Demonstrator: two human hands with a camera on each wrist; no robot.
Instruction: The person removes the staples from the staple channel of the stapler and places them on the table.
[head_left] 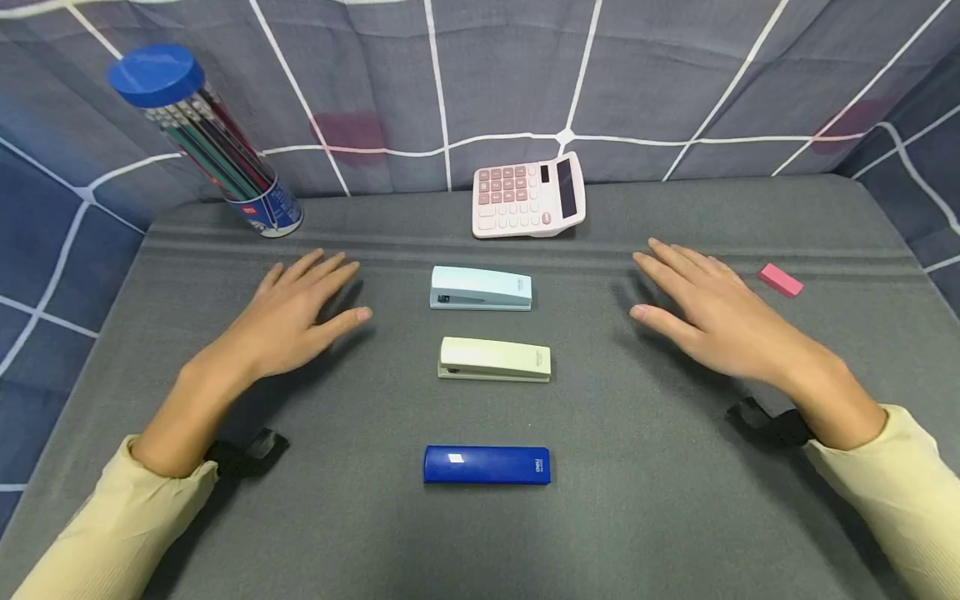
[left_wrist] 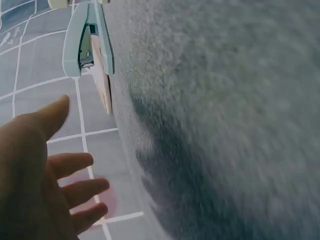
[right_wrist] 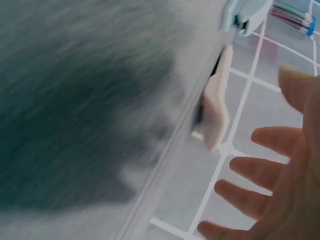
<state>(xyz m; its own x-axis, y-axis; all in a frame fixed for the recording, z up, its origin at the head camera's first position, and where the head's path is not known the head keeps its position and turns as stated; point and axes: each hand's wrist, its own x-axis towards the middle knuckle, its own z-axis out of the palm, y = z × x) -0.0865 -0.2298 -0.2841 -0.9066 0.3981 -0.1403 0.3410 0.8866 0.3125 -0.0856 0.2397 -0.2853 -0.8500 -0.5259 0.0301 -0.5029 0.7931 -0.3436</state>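
In the head view my left hand (head_left: 288, 321) hovers over the grey table at the left, fingers spread and straight, holding nothing. My right hand (head_left: 705, 312) is held the same way on the right, beside a small pink eraser (head_left: 780, 280). Between the hands, three staplers lie in a column: a light blue stapler (head_left: 480, 288) at the back, a pale green stapler (head_left: 493, 360) in the middle and a dark blue stapler (head_left: 487, 465) nearest me. The left wrist view shows the light blue stapler (left_wrist: 75, 45) beyond the thumb.
A pink and white calculator (head_left: 528, 197) sits at the table's back edge. Towards the back left stands a clear tube of pencils (head_left: 213, 142) with a blue lid. Grey checked cloth (head_left: 510, 75) hangs behind the table (head_left: 360, 525). Each wrist wears a black strap (head_left: 247, 454).
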